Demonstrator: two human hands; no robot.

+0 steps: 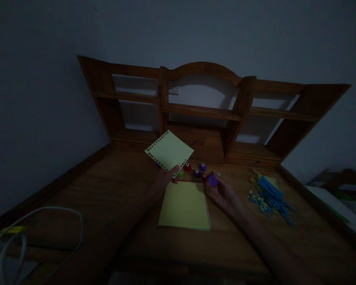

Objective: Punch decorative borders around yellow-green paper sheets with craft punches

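My left hand (167,177) pinches a pale yellow sheet of paper (169,150) by its lower corner. The sheet is tilted like a diamond, with small punched shapes along its left and lower right edges. In my right hand (221,192) is a purple craft punch (212,180), held just right of the sheet and apart from it. Below both hands lies a stack of yellow paper (184,206) on the desk. Behind them stand several more punches, among them a red punch (188,167), a purple punch (203,167) and a green punch (181,174).
Blue and yellow paper scraps (269,196) lie in a heap on the right of the wooden desk (106,190). A wooden shelf unit (201,113) rises along the back against the wall. A white cable (56,208) loops at the lower left. The room is dim.
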